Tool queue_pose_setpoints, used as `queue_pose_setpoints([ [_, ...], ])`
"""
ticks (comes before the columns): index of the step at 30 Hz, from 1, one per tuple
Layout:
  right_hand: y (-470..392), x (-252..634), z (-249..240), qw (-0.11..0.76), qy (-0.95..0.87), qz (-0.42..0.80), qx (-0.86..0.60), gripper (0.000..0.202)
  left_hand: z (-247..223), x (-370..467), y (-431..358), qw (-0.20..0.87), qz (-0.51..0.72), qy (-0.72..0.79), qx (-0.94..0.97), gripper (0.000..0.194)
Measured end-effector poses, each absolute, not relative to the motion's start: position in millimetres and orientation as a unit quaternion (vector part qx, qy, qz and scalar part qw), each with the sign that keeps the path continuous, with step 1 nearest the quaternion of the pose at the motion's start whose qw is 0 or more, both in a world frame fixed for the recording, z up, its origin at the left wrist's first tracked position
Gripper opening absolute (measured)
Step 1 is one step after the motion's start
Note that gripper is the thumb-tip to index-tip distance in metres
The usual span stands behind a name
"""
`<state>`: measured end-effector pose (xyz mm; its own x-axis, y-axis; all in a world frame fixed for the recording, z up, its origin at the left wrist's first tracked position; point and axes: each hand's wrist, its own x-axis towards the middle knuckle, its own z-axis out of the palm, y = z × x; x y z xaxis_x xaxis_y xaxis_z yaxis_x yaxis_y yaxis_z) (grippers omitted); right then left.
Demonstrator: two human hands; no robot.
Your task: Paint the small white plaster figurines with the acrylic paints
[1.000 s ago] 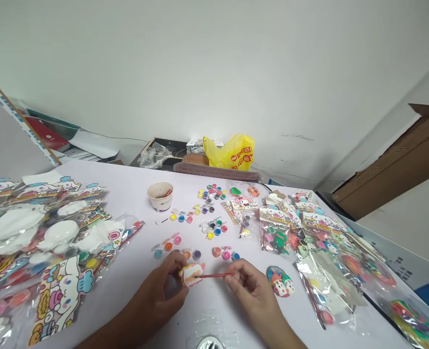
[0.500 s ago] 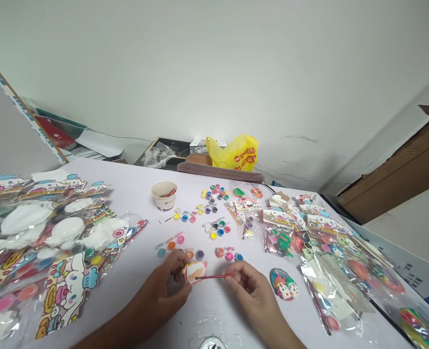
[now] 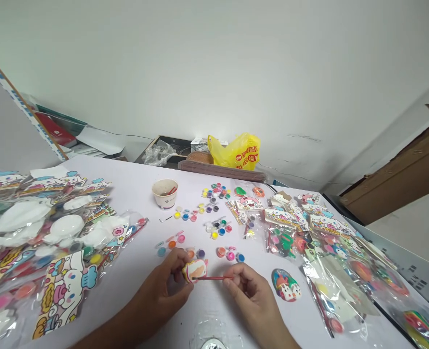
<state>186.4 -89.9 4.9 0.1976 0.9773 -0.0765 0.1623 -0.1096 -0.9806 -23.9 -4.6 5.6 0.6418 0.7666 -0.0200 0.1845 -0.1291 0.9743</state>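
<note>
Between the fingers and thumb of my left hand [image 3: 169,281] is a small painted figurine [image 3: 197,269], white and peach with a yellow and pink edge. My right hand [image 3: 249,293] pinches a thin red paintbrush [image 3: 214,278], held level. The brush tip meets the lower left part of the figurine's face; whether it touches I cannot tell for sure. Just beyond my hands lie small paint pots, one strip with an orange pot [image 3: 172,245] and another with a pink pot [image 3: 230,256]. Right of my right hand rests a painted round plaque [image 3: 286,285].
A paper cup [image 3: 164,194] with a brush in it stands behind my left hand. Bagged white figures [image 3: 67,230] cover the left side, and more bagged kits [image 3: 330,286] the right. A yellow plastic bag [image 3: 236,151] sits at the back. A tape roll [image 3: 213,343] is at the front edge.
The brush tip has shifted slightly left and down across the figurine. Both hands keep their holds, and the view has tilted a little.
</note>
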Motion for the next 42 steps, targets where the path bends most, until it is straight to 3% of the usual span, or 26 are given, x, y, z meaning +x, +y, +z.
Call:
queue_pose_setpoints([
  [42,-92.4,183.7,6.2,0.483,-0.45,0.409,-0.63,0.038,7.6,-23.5,-6.5,0.562,0.257,0.368,0.695,0.018],
])
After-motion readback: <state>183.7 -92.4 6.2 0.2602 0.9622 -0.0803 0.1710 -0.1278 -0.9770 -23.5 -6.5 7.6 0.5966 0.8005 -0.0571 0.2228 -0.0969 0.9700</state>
